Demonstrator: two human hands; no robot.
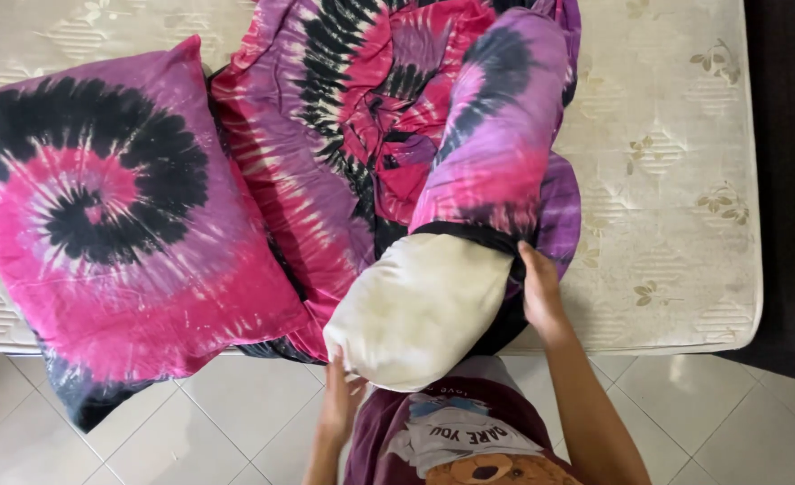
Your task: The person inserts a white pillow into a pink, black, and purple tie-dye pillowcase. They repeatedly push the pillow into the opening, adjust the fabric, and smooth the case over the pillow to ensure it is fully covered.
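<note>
Hands grip: left hand point(339, 400) under pillow point(420, 310), right hand point(539, 292) clutching cover's point(505, 135) open edge.

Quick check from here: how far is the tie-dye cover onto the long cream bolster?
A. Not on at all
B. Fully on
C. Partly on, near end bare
C: the tie-dye cover sheathes the far part, while the bolster shows bare cream at the near end, between the left hand and right hand.

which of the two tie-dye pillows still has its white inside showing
The long bolster pillow between the left hand and right hand: its cream end sticks out of the cover. The square pink-and-black tie-dye pillow on the left is fully covered.
</note>
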